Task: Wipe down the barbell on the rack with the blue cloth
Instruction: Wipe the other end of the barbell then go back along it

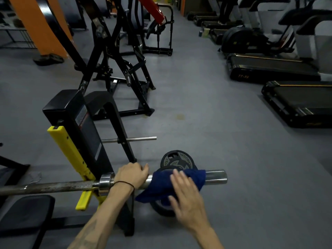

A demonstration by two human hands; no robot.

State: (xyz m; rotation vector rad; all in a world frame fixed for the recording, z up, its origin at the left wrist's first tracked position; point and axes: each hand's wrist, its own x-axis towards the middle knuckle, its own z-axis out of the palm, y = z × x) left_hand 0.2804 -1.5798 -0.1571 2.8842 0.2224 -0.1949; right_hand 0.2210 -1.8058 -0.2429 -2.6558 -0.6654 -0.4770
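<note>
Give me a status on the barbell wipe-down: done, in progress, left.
Done: nothing can be confirmed; the sleeve end beyond the cloth shines, but that may be its normal finish. In hand: the blue cloth is draped over the barbell sleeve, the right hand with spread fingers on it, while the left hand grips the sleeve beside the collar. Left: the long shaft toward the rack looks dull and spotted, apparently unwiped.
</note>
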